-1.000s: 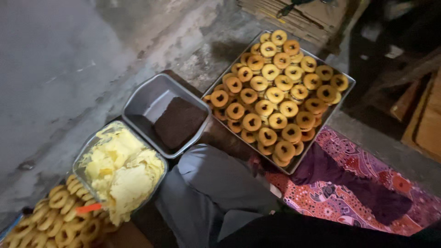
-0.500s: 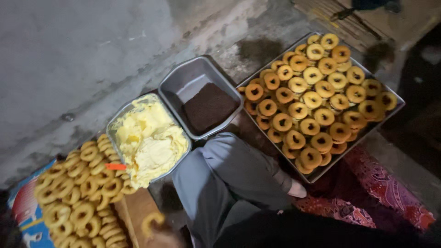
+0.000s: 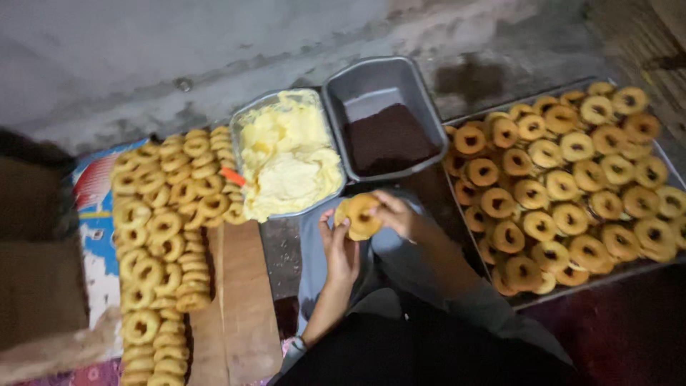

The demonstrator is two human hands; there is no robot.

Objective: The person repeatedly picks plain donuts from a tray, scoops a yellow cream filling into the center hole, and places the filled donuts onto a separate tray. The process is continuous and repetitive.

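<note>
My left hand and my right hand together hold one golden ring-shaped doughnut above my lap, just in front of two trays. The left hand cups it from below-left, the right hand pinches its right edge. Directly beyond it a metal tray of pale yellow cream sits beside a grey tray of dark brown sprinkles. An orange tool sticks out at the cream tray's left edge.
A large metal tray of filled doughnuts lies on the right. Several plain doughnuts are stacked in rows on the left over printed paper. A wooden board and a cardboard box lie at lower left.
The view has swung so the trays moved rightward and the plain doughnut pile came into sight. Both hands have come up into view holding a doughnut.
</note>
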